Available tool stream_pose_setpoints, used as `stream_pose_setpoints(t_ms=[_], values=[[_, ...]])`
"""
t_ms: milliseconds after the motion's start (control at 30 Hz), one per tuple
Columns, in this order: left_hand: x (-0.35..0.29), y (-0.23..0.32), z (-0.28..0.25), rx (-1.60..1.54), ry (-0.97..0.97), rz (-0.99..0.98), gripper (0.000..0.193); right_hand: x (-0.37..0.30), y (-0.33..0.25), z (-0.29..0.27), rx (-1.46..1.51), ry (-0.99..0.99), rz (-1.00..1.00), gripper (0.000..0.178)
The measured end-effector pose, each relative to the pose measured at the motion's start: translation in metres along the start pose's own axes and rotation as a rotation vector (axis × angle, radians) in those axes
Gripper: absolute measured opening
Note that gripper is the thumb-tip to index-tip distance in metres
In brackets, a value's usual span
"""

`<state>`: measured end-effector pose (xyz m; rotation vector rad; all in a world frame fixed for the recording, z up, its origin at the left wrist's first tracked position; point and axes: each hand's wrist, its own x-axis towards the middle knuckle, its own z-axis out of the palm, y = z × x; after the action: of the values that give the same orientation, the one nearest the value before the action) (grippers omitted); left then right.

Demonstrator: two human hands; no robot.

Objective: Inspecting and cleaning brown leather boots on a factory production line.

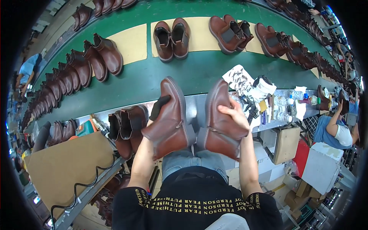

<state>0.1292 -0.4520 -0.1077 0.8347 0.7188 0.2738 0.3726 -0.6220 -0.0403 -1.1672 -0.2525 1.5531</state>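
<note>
Head view: left fingers [160, 106] firm around brown boot [173, 126], right fingers [229, 111] around second boot [220, 128].

Shoe factory (co-worker [330, 129] alongside): brown boots [81, 71] lining long green bench [134, 78].

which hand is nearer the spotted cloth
Right. The right hand, holding a boot, is just below the cloth in the picture; the left hand, holding another boot, is farther left.

Left-hand boot [170, 122], right-hand boot [224, 124] side by side, table's [134, 80] near edge; boot pairs [218, 30] behind on sheets [132, 42]; bottles [283, 116] right.
</note>
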Motion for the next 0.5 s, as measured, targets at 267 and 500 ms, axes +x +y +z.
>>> stream_pose_setpoints(t_ms=[267, 500], values=[[0.071, -0.019, -0.002, -0.233, -0.022, 0.033, 0.038, 0.030, 0.035, 0.035, -1.113, 0.716, -0.140, 0.101], [0.080, -0.040, 0.028, -0.698, -0.425, -0.021, 0.038, 0.005, 0.042, 0.048, -0.786, 0.697, -0.313, 0.091]])
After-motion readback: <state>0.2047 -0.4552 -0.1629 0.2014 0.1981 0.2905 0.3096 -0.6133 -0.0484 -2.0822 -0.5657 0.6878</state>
